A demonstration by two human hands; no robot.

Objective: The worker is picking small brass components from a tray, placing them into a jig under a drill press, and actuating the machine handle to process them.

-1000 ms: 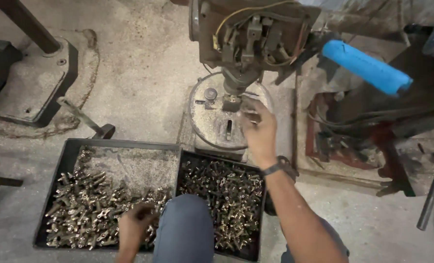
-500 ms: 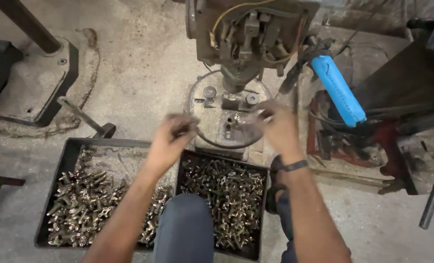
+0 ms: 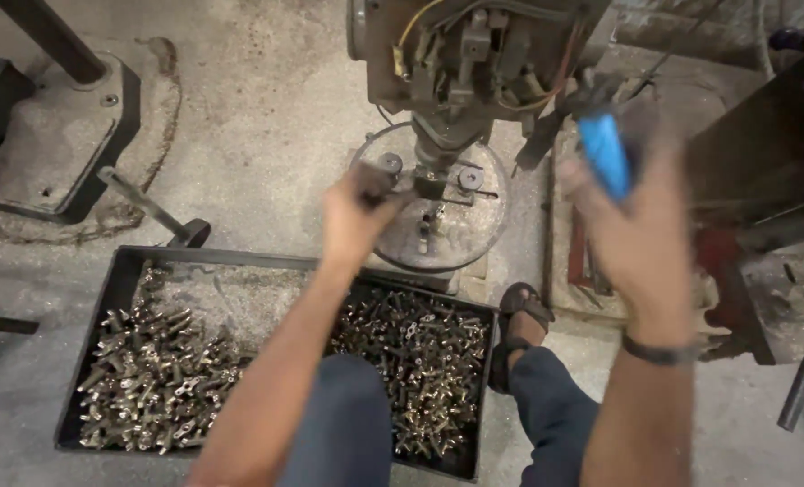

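Observation:
My left hand (image 3: pixel 358 215) is closed on a small metal part and holds it at the round table (image 3: pixel 474 236) of the drill press, just under the spindle (image 3: pixel 434 162). My right hand (image 3: pixel 632 225) is raised to the right and grips the blue handle (image 3: pixel 604 153) of the drill press lever. The drill press head (image 3: pixel 460 54) stands above. Below my arms lie two black trays: the left tray (image 3: pixel 104 298) and the right tray (image 3: pixel 487 361) both hold several small metal parts.
A machine base with a dark column (image 3: pixel 55 135) stands at the top left on the dusty concrete floor. A lever rod (image 3: pixel 149 207) lies by the left tray. Red metal scrap (image 3: pixel 735 289) sits at the right. My sandalled foot (image 3: pixel 521 316) rests by the right tray.
My left hand rose from the left tray with a part and brought it to the drill table. My right hand left the table and moved up to the blue handle, which has swung down.

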